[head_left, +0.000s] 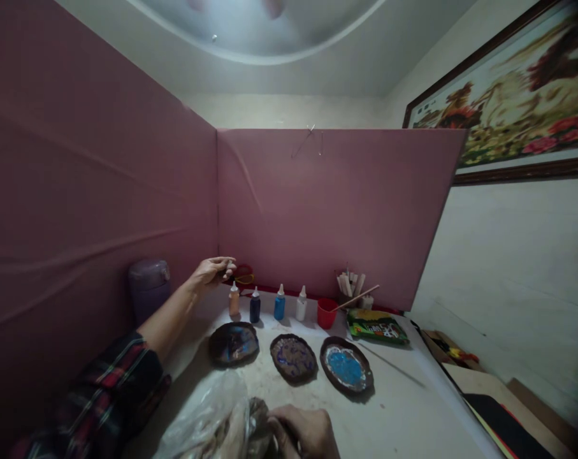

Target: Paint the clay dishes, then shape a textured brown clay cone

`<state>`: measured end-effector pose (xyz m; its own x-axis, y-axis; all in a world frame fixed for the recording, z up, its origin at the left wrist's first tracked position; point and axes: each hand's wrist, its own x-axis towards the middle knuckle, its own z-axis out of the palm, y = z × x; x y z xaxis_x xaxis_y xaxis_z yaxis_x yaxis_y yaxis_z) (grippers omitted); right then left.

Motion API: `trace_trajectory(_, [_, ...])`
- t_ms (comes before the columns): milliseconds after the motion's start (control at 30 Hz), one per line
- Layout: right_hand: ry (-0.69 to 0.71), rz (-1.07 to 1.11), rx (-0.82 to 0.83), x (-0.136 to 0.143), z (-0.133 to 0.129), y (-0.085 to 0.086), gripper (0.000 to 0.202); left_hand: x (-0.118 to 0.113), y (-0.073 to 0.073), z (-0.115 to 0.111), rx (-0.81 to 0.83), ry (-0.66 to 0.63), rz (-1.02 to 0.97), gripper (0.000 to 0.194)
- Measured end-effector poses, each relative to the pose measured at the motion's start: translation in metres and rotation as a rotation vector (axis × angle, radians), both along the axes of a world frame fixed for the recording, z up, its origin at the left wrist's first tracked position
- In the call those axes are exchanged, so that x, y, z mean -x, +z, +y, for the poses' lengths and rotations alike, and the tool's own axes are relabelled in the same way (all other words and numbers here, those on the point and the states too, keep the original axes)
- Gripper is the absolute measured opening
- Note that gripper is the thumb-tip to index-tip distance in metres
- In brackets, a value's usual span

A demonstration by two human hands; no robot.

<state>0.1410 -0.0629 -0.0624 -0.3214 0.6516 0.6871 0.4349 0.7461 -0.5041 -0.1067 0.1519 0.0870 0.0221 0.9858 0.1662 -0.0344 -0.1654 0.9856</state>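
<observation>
Far back, my left grip (216, 270) curls; its hold I can't tell. My right grip (306, 428) seems busy pinching a clear, crinkly plastic bag (211, 403), which needs steadying.

No text is legible (the green packet (378, 327) is too blurred)

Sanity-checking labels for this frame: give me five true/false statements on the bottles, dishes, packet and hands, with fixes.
1. Five squeeze bottles stand in a row. False: four do, peach, navy, blue and white.
2. The rightmost brown dish holds bright blue paint. True.
3. The green packet lies left of the red cup. False: the packet lies right of the cup.
4. The right hand is beside the clear plastic bag. True.
5. The left hand rests on the middle dish. False: the left hand is up near the peach bottle.
</observation>
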Motion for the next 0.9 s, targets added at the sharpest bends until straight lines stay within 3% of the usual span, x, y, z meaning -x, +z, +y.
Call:
trace_trajectory(100, [-0.011, 0.002, -0.022, 0.000, -0.003, 0.006, 0.019, -0.002, 0.007, -0.023, 0.003, -0.098, -0.094, 0.015])
trace_trajectory(200, [-0.002, -0.001, -0.034, 0.000, -0.006, 0.010, 0.019, -0.005, 0.011, -0.040, 0.010, -0.175, -0.128, 0.021])
trace_trajectory(400, [-0.009, -0.034, -0.036, -0.001, -0.006, 0.010, 0.020, -0.009, 0.007, -0.055, -0.026, -0.215, -0.048, 0.029])
trace_trajectory(533, [-0.005, -0.018, -0.039, 0.000, -0.007, 0.011, 0.021, -0.012, -0.002, -0.047, -0.083, -0.136, 0.123, 0.013])
trace_trajectory(700, [0.007, -0.007, -0.009, 0.001, -0.008, 0.013, 0.020, -0.024, -0.006, -0.022, -0.176, -0.003, 0.464, 0.014])
trace_trajectory(900, [0.014, 0.005, -0.044, -0.001, -0.006, 0.012, 0.019, -0.048, -0.008, 0.007, -0.247, -0.001, 0.848, 0.029])
